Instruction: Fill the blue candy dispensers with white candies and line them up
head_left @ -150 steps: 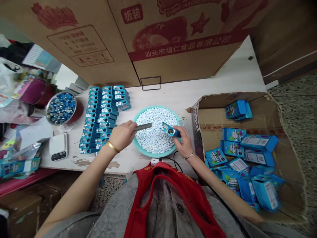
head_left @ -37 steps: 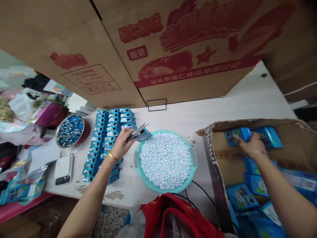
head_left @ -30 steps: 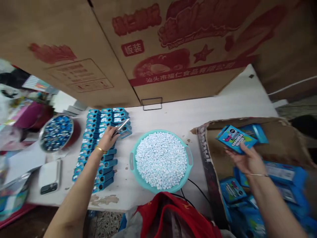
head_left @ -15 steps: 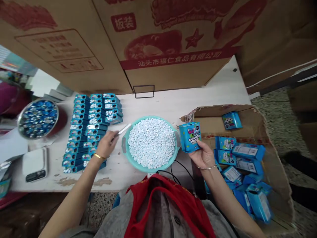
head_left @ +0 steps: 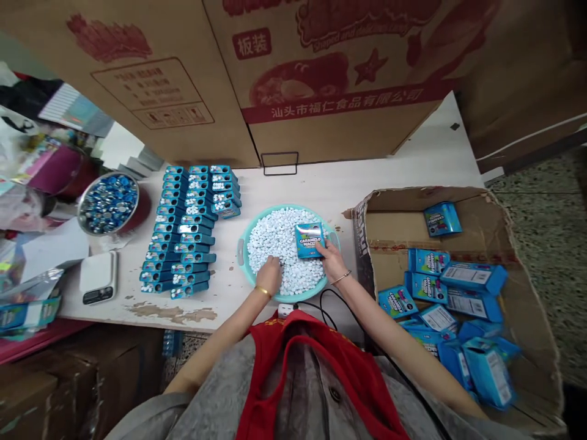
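Note:
My right hand (head_left: 332, 259) grips a blue candy box (head_left: 309, 241) by its lower right edge, holding it over the right part of a turquoise basin (head_left: 241, 252). White and pale blue candies (head_left: 270, 231) fill the basin. My left hand (head_left: 269, 275) is down at the candies near the basin's front left, fingers drawn together. Whatever sits in those fingers is hidden. Rows of blue boxes (head_left: 183, 247) stand to the left of the basin, with round holes in their tops and white candies showing at several.
A cardboard carton (head_left: 394, 238) with several blue boxes lying loosely in it is at the right. Far left are a metal bowl (head_left: 112, 205) of blue and silver pieces and a white scale (head_left: 99, 275). Large cartons (head_left: 330, 137) wall off the back. Black cables (head_left: 326, 305) lie before the basin.
My left hand has moved right from beside the box rows, where it held a slim white tool, into the basin. My right hand has brought the blue box leftward over the candies.

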Demonstrator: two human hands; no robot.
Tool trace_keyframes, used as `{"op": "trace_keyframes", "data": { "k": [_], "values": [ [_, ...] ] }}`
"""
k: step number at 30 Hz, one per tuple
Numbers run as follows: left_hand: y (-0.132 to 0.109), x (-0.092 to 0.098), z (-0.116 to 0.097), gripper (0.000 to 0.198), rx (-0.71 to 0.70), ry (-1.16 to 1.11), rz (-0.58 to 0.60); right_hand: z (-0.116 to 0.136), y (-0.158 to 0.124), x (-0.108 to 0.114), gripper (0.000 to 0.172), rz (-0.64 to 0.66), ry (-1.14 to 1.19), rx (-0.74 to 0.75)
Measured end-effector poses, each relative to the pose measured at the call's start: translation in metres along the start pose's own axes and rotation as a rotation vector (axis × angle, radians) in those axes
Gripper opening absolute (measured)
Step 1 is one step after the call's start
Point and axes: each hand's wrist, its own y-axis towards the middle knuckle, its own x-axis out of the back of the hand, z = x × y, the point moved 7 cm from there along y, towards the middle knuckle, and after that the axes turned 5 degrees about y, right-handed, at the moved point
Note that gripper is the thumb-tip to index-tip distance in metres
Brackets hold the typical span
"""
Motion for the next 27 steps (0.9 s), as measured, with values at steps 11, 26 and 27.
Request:
{"op": "trace_keyframes", "data": {
  "k": [11,26,27],
  "values": [
    [0.017,0.003,0.002,0.017,-0.093,-0.238,-0.120,0.015,-0.019,-0.010,0.043,0.135,0.024,0.011],
    [-0.020,0.116,-0.007,0.024,-0.576,-0.238,-0.126,0.074,-0.053,0.025,0.031,0.103,-0.918,0.721],
    [-0.022,0.124,-0.013,0.025,-0.603,-0.195,-0.112,0.073,-0.055,0.020,0.030,0.129,-0.930,0.738]
  ]
}}
